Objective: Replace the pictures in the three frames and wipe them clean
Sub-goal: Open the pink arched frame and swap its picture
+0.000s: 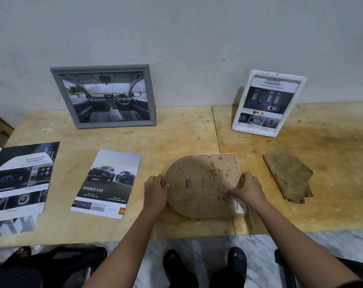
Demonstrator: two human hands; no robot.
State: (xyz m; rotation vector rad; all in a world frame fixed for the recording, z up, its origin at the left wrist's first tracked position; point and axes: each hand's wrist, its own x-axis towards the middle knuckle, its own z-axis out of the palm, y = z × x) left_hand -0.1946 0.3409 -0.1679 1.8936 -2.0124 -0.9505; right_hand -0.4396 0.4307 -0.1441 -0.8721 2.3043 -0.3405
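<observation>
Plywood table (176,129) set against wall; near edge just behind arch frame, bare wood left open between items. Grey frame (103,96) leaned on wall, car-interior picture held inside. White frame (269,103) leaned at right, safety sheet held inside. Arch frame (202,185) laid face down, centre-front, stained backing up. Left hand (155,194) fingers curled on curved edge; right hand (248,189) fingers pressed on backing's right edge. Double-cab leaflet (107,183) laid left, brown cloth (288,175) right.

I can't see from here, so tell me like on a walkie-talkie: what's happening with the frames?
Left hand and right hand gripping arched frame, face down. Grey frame and white frame lean on wall. Cloth unused. Nothing blocking.
</observation>
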